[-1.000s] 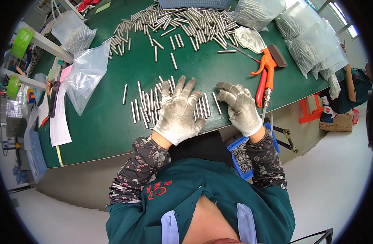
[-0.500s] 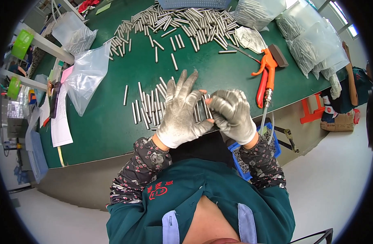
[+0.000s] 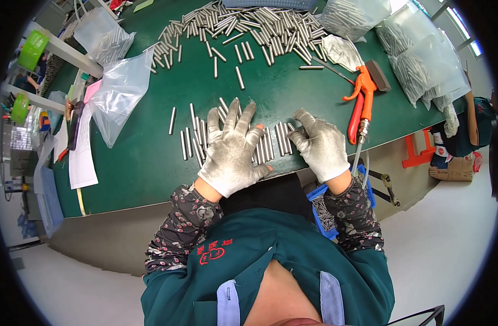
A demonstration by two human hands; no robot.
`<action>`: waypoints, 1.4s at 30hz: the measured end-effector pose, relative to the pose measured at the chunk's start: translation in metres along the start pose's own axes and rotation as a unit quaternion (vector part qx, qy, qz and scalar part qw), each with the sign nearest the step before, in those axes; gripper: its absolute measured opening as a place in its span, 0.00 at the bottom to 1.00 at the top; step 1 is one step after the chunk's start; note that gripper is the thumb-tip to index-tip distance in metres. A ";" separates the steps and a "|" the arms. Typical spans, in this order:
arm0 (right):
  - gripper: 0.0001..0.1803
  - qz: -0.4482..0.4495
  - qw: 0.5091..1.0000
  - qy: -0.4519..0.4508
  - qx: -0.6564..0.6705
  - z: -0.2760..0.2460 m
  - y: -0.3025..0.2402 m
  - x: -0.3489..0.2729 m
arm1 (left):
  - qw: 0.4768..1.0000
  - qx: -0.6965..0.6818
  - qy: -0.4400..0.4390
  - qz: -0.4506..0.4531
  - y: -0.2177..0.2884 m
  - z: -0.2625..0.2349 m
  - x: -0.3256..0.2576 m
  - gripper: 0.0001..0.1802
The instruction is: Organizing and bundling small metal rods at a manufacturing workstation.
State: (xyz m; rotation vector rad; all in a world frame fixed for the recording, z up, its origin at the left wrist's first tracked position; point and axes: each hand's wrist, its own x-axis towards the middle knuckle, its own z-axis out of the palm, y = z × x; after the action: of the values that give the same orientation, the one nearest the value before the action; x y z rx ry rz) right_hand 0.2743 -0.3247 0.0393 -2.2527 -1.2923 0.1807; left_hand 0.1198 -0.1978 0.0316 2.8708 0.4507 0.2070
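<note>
My left hand [image 3: 231, 149], in a grey-smudged white glove, lies flat with fingers spread over a group of short steel pins [image 3: 184, 145]. Parts of these pins are hidden beneath the palm and fingers. Between my two hands, more steel pins [image 3: 282, 139] stand side by side in a rough row, lying on the green table. My right hand [image 3: 321, 145], gloved the same way, rests at the right end of that row. Its fingers are apart and the tips touch or nearly touch the last pins; no pin shows in its grip.
A large heap of loose pins [image 3: 271, 27] covers the far table. Bags of pins [image 3: 417, 62] stand at far right, near an orange air blow gun [image 3: 364, 89] and a crumpled white cloth [image 3: 341, 52]. An open plastic bag [image 3: 121, 98] and paper sheet [image 3: 82, 155] lie left. Below is a blue crate [image 3: 329, 233].
My right hand has uncurled and moved slightly right, away from my left hand, uncovering pins in the row. My left hand has shifted a little left, its fingers spreading wider.
</note>
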 end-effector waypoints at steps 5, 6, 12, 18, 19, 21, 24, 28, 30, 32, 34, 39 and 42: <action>0.14 -0.042 0.998 0.036 0.034 0.004 0.009 -0.001 | 1.000 -0.010 0.016 -0.001 0.008 -0.002 0.007 0.40; 0.14 -0.055 0.997 0.043 0.035 0.005 0.009 -0.002 | 1.000 -0.009 0.006 -0.003 0.011 -0.002 0.010 0.39; 0.14 -0.075 0.995 0.048 0.054 0.004 0.012 -0.004 | 0.999 -0.004 0.021 0.025 0.009 0.003 0.021 0.36; 0.15 -0.199 0.974 0.060 0.086 -0.004 -0.008 -0.003 | 0.967 -0.224 0.114 0.032 -0.001 0.012 0.021 0.37; 0.14 -0.209 0.972 0.055 0.087 -0.003 -0.010 -0.002 | 0.968 -0.223 0.113 0.032 0.000 0.009 0.021 0.37; 0.09 -0.215 0.959 0.146 0.117 -0.007 -0.008 0.008 | 0.976 -0.186 0.112 0.035 0.002 -0.001 0.021 0.39; 0.07 -0.031 0.993 0.101 0.046 -0.013 0.010 0.004 | 0.986 -0.086 0.141 0.005 -0.018 -0.016 0.008 0.38; 0.10 0.011 0.996 0.025 -0.079 -0.004 0.014 -0.002 | 0.998 -0.007 0.052 -0.039 -0.012 -0.019 -0.011 0.31; 0.10 -0.043 0.993 0.067 -0.083 0.003 0.013 -0.004 | 0.998 -0.014 0.055 -0.042 -0.003 -0.013 -0.010 0.27; 0.10 -0.048 0.995 0.067 -0.063 0.003 0.013 -0.004 | 0.997 -0.016 0.059 -0.042 0.001 -0.009 -0.010 0.27; 0.11 -0.050 0.996 0.066 -0.043 0.000 0.011 -0.005 | 0.998 -0.007 0.057 -0.029 0.002 -0.008 -0.009 0.27; 0.15 -0.143 0.988 0.042 -0.039 -0.001 -0.005 -0.007 | 0.998 -0.008 0.058 -0.020 0.000 -0.006 -0.009 0.28; 0.19 -0.146 0.988 0.015 -0.044 -0.003 -0.009 -0.008 | 0.999 -0.003 0.052 -0.012 -0.001 -0.006 -0.006 0.33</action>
State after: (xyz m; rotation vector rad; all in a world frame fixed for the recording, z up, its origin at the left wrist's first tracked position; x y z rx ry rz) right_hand 0.2645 -0.3285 0.0448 -2.0957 -1.6223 -0.0155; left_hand 0.1126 -0.1976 0.0366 2.8565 0.5027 0.3549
